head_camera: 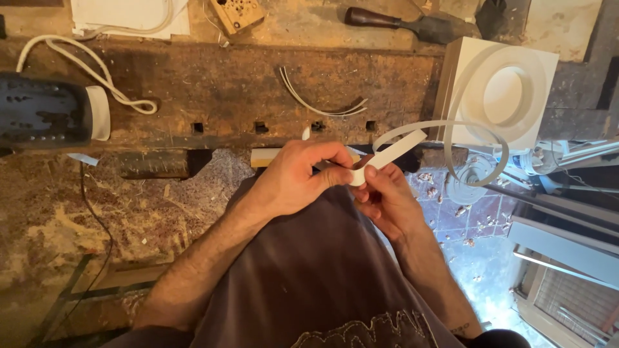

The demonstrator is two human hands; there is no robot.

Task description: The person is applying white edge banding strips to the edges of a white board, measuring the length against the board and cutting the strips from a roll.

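Nearest the camera I see a dark apron over the lap, both forearms crossing it toward the workbench. The left hand is pinched, thumb and forefinger closed on the near end of a white flexible strip. The right hand sits just beside and slightly under it, fingers curled around the same end from below. Both hands grip; neither is loose.

The strip lies in front of the bench's near edge, above the floor, not resting on the bench. From the hands its long axis runs up and to the right, then curls into an open loop that passes in front of the white block at the bench's right end. The free length is therefore on the right-hand side; the right hand is the nearer to it.

On the bench: two thin white curved slivers near the middle, a white cord at the left, a dark-handled chisel along the far edge.
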